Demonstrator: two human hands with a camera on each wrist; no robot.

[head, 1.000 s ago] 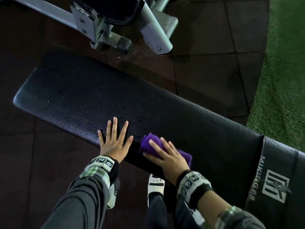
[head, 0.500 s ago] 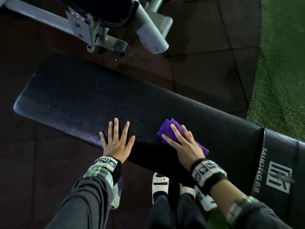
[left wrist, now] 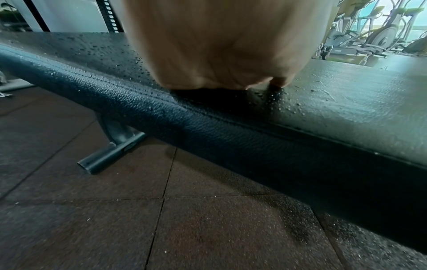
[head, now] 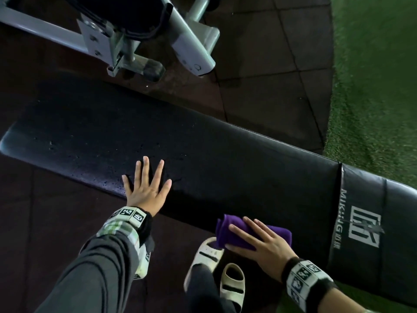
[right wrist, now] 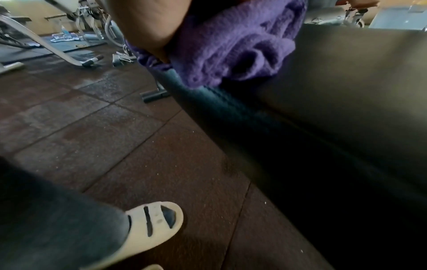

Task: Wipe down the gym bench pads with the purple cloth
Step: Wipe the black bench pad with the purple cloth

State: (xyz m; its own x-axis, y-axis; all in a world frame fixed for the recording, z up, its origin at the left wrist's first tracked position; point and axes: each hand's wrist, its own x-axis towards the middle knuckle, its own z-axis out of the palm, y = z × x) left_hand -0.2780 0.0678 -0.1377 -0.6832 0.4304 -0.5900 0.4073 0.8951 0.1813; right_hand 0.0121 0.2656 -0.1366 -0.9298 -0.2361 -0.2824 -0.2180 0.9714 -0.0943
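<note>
Purple cloth under right hand at black bench pad edge, 1 white sandal below.

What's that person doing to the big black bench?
A person is wiping a long black padded gym bench. Their right hand presses a crumpled purple cloth against the pad's near edge, fingers straight on top of it. Their left hand lies flat on the pad, among water droplets not yet wiped off.
</note>
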